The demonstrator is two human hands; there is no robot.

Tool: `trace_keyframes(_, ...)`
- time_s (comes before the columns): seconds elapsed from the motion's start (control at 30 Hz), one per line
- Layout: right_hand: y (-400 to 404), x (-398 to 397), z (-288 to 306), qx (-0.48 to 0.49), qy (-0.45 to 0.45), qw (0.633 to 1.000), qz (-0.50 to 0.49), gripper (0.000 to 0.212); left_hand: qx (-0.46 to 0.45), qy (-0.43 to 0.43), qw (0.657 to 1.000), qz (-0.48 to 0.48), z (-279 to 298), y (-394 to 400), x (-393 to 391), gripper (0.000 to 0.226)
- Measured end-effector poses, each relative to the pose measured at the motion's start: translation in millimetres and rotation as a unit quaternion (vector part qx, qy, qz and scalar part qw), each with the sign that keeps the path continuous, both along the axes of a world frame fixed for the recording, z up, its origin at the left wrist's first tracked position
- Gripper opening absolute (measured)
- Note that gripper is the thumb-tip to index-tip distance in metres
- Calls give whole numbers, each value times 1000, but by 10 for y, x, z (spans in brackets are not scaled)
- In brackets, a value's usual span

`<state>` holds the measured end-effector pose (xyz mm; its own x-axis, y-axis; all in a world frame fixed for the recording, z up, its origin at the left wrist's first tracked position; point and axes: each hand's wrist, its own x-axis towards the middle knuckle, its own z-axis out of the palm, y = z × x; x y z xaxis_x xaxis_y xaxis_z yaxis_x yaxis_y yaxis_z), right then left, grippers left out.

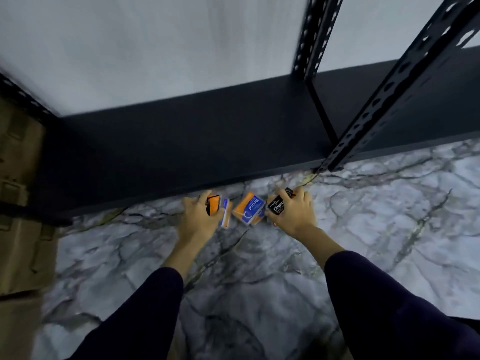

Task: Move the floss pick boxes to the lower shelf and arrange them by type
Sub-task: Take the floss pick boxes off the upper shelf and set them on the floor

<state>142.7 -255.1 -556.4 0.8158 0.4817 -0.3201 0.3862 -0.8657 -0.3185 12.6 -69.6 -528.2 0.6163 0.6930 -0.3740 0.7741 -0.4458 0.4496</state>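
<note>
Nearest were the dark sleeves [145,315], both arms stretched down over the marble-patterned floor [389,229]. Just beyond, the left hand [200,216] was curled round an orange-and-black box [212,203], with a blue-and-orange box [226,213] standing on edge against its fingers — whether gripped too or only touched, I could not tell. To the right, the right hand [293,211] was clenched on a black box [276,205] lettered "Charc…", and something orange showed beneath that palm. Between the two hands a box marked "Round" [249,209] sat tilted; whether it lay on the floor or was pinched from the right was unclear.

These small cartons looked light and stiff, probably glossy and a little slippery — best taken across the broad faces, thumb opposing fingers, not squeezed hard enough to dent.

All the boxes were just short of the front edge of the lower shelf [181,141], its dark board bare where I could see. Farther off stood the slotted black uprights [389,89] and a pale wall [155,48], with brown cardboard [18,203] at the left.
</note>
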Motion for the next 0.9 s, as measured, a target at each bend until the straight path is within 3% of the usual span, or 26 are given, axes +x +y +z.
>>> trace_keyframes(0.2,75,-42,-395,-10,10,1000,-21,62,-10,8,1000,12,-338,21,36,62)
trace_keyframes(0.53,58,-18,-501,-3,-25,1000,-14,63,-35,-44,997,61,-580,-5,209,57)
trace_keyframes(0.73,90,-18,-368,-37,16,999,-13,69,-2,24,999,30,-470,49,241,62)
trace_keyframes(0.9,154,14,128,-11,18,1000,13,63,52,22,998,-23,13,54,292,47)
